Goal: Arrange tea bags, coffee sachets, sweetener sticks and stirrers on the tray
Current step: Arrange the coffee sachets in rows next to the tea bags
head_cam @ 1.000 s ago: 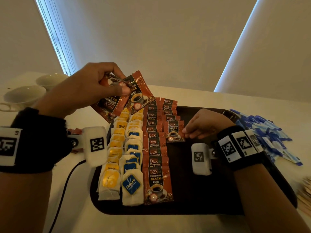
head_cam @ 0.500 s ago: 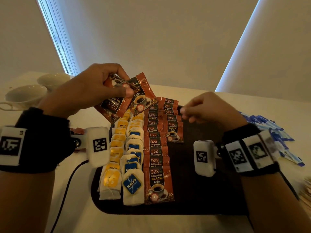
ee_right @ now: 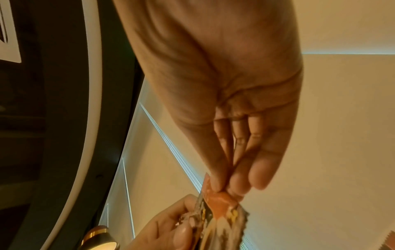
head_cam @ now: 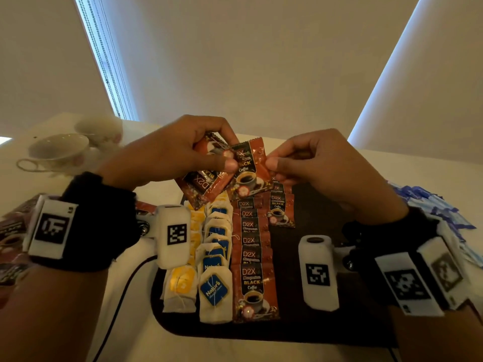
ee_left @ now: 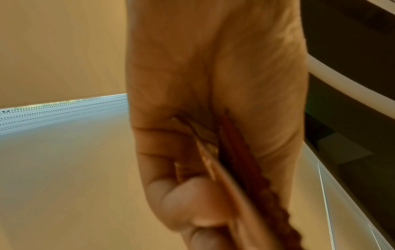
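Above the tray's [head_cam: 326, 330] far end, the right hand [head_cam: 324, 168] is pinching one sachet [head_cam: 249, 169] from the left hand's [head_cam: 167, 152] clenched stack [head_cam: 202, 184], risking dragging others loose.

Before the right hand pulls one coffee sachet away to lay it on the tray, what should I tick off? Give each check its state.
1. Right hand pinches the front coffee sachet: ok.
2. Left hand grips the remaining sachets: ok.
3. Only one sachet in the right pinch: cannot tell.
4. Bare tray space beside the short second coffee row: ok.
5. Laid tea bags undisturbed: ok.
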`<state>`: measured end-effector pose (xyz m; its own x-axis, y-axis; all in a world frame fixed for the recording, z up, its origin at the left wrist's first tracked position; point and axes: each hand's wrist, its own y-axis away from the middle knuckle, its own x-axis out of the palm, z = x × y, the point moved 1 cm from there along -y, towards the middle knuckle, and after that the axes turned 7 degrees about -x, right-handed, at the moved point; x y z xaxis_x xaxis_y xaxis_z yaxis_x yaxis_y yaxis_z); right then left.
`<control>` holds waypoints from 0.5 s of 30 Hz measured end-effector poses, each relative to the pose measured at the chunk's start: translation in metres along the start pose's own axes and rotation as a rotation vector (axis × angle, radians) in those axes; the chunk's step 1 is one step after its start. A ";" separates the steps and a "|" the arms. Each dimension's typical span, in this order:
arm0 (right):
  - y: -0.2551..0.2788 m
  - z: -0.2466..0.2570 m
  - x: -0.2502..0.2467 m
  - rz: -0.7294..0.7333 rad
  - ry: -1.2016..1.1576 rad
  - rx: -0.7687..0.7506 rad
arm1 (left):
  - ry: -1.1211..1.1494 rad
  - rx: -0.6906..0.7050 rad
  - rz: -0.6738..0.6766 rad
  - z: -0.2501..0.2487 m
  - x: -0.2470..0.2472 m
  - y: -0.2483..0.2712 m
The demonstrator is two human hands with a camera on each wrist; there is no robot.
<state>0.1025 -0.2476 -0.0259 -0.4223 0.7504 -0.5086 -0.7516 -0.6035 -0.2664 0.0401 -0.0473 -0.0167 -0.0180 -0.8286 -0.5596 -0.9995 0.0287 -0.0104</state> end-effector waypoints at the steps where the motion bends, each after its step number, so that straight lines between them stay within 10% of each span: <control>1: 0.000 -0.001 -0.001 0.006 -0.016 0.014 | -0.002 0.001 0.005 0.000 -0.001 0.001; 15: 0.002 -0.001 0.000 0.017 -0.059 0.104 | 0.043 0.021 -0.002 -0.001 -0.009 0.006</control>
<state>0.1022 -0.2492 -0.0271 -0.4619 0.7568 -0.4625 -0.7914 -0.5871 -0.1703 0.0342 -0.0403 -0.0115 -0.0177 -0.8519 -0.5234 -0.9988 0.0388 -0.0293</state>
